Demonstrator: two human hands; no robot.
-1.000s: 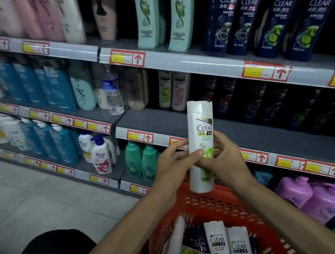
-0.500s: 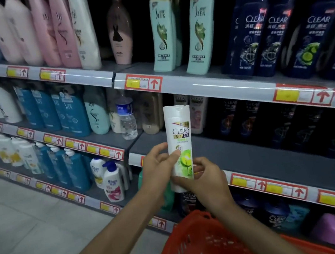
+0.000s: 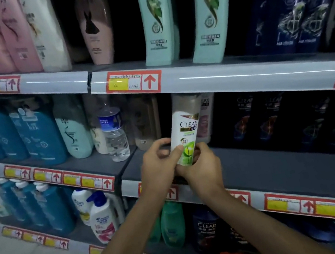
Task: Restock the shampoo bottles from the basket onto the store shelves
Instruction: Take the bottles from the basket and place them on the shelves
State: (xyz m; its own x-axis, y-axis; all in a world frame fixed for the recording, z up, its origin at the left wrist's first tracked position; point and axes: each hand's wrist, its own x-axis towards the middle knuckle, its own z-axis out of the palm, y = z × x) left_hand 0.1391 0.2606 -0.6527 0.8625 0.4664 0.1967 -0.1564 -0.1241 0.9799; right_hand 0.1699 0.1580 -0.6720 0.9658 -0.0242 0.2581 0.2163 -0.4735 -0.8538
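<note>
Both our hands hold one tall white bottle (image 3: 185, 130) of smooth plastic, upright, with CLEAR printed on it and a green picture low down. Our left hand (image 3: 157, 167) pinches its lower side from 9 o'clock, thumb on the front. Our right hand (image 3: 203, 169) curls round its base from 5 o'clock. The bottle is above the front of the matte grey shelf (image 3: 277, 167). A clear water bottle (image 3: 114, 134) stands at its 9 o'clock.

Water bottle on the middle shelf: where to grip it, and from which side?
Grip the water bottle round its clear lower body, coming from the front. It stands upright, forward on the shelf, with a teal bottle close beside it and more bottles behind.
</note>
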